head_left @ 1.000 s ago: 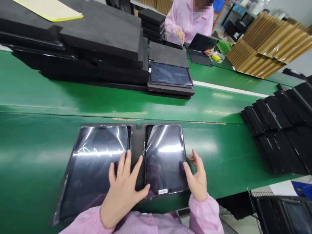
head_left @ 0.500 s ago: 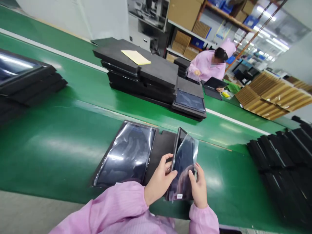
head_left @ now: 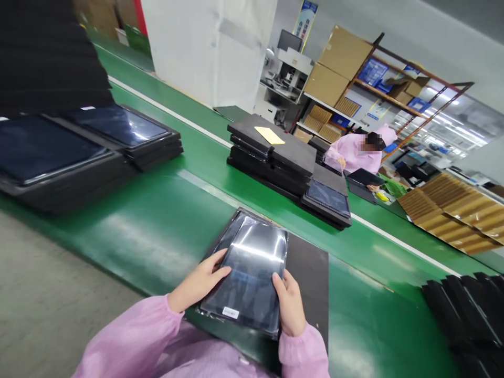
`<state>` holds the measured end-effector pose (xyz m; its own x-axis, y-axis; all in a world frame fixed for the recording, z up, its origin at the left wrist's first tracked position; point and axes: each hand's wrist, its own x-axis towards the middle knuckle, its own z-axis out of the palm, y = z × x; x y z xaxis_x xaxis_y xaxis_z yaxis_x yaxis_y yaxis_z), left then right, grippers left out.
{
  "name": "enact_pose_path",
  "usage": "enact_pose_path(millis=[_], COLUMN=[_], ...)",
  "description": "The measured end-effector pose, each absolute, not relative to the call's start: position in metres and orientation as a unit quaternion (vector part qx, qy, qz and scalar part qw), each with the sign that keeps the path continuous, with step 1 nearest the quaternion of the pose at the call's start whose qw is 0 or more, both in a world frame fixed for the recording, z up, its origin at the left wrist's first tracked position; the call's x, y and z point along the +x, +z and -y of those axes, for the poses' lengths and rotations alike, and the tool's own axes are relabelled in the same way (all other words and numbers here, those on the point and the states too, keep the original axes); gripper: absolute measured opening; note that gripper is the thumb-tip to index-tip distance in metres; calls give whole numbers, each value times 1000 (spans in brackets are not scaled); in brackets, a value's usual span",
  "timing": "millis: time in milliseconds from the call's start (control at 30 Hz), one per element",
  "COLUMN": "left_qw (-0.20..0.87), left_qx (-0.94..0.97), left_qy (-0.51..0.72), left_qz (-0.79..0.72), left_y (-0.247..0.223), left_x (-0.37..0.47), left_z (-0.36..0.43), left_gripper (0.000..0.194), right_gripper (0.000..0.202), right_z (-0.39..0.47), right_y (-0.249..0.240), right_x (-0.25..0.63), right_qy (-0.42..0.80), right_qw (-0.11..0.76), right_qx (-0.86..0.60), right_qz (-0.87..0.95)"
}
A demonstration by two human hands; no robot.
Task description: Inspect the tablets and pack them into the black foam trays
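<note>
A dark, glossy display panel (head_left: 252, 278) in clear film, with a small white label near its near edge, is held between both my hands. My left hand (head_left: 202, 278) grips its left side, thumb on top. On the right side, my right hand (head_left: 289, 299) is closed round the edge, thumb also on top. Under it lies a black foam sheet (head_left: 309, 278), whose right part shows bare. Another film-covered panel (head_left: 228, 231) peeks out beyond the upper left of the held one, mostly hidden by it.
Stacked black foam trays with panels stand at left (head_left: 151, 142) and across the green bench (head_left: 157, 236). The far stack (head_left: 271, 152) bears a yellow paper (head_left: 270, 135). More black trays (head_left: 468, 310) stand at right. A co-worker in pink (head_left: 356, 152) handles a panel near cardboard dividers (head_left: 452, 205).
Both hands have carried the panel leftward, from the foam sheet's right part to over the other panel. It was tilted and now lies flatter. The camera view has turned left.
</note>
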<state>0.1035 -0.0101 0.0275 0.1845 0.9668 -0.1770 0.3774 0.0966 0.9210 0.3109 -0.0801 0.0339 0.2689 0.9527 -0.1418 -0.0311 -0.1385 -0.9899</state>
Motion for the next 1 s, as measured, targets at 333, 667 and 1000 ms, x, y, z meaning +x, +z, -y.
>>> enact_pose_path(millis=[333, 667, 1000], left_qw=[287, 349, 660], left_qx=[694, 610, 423], left_qy=[186, 301, 286], left_qz=[-634, -644, -552], left_y=[33, 18, 89], left_x=[99, 105, 125], left_z=[-1, -12, -13], left_gripper=[55, 56, 56], right_gripper=[42, 29, 43], right_z=[53, 50, 55], right_y=[5, 3, 14], right_x=[303, 285, 313], right_qy=[229, 120, 176], right_qw=[341, 203, 347], right_qx=[-770, -829, -799], right_qz=[489, 507, 458])
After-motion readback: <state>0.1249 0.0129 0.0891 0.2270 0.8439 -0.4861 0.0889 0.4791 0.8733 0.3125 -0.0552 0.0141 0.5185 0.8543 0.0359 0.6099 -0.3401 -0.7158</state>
